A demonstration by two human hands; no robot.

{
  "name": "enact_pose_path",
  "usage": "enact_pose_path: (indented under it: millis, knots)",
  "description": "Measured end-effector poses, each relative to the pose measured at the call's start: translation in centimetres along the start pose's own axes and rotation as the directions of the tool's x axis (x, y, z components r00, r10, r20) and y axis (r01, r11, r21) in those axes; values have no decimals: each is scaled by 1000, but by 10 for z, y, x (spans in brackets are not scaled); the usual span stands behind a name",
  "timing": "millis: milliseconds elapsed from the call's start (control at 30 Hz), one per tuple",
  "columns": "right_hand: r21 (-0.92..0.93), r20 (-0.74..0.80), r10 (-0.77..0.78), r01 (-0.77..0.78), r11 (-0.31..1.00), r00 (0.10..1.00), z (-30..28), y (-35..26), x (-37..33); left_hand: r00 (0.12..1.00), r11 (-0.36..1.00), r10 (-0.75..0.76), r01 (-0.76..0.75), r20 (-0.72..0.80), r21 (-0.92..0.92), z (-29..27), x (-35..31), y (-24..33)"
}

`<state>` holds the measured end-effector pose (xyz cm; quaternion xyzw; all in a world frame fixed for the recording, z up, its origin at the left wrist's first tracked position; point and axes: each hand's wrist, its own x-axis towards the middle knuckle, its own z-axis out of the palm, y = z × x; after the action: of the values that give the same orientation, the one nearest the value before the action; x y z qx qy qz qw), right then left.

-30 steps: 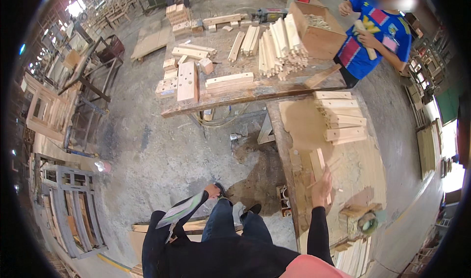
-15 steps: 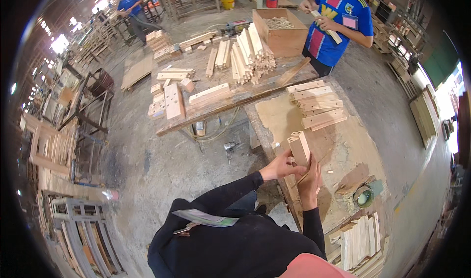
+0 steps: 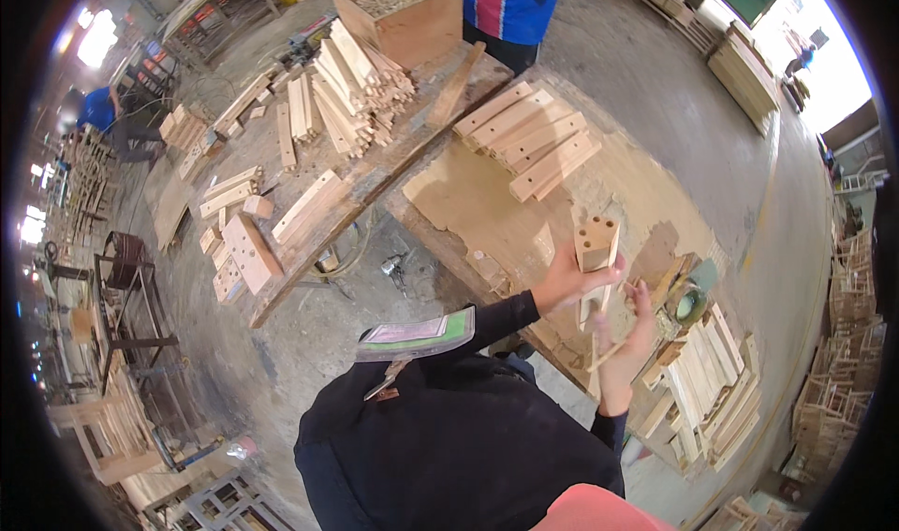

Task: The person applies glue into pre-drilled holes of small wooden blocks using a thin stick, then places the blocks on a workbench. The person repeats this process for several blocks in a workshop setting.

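My left hand grips a pale wooden block, held upright over the workbench, with several round holes in its top end. Whether it is one piece or several held together, I cannot tell. Close by on the right is my right hand, its fingers partly spread and slightly blurred. A thin wooden stick lies across that palm, under the thumb. Beyond both hands, a row of drilled wooden pieces rests on the bench. A round green pot stands to the right of my right hand.
Wooden strips are piled at the bench's near right. A second table carries stacked sticks, drilled blocks and a wooden box of small pieces. Behind the bench stands a person in a blue shirt. A power tool lies below.
My view has swung to the right. My right hand has come off the wooden block and moved beside it, keeping the stick. The left hand still holds the block, its drilled end now facing up.
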<state>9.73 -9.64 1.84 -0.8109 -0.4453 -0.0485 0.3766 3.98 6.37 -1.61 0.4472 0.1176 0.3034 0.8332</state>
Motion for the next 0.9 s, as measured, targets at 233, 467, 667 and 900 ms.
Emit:
enact_pose_path:
  millis: [233,467,667,900]
  knots:
    - [365,-285,358,-245,898,889,-71,58,-18,986,969,134,-152,102,197,18,18,16]
    - [389,-312,528,-401,829,789,-102,75,-20,953,894,114,-222,282,389,20,15,10]
    - [519,-274,620,-430,739,736,-112,97,-25,948,864,89,-226,306,449,21,14,-5]
    - [532,-288,592,-388,753,753,-119,130,-23,924,757,3,-253,383,602,29,17,0]
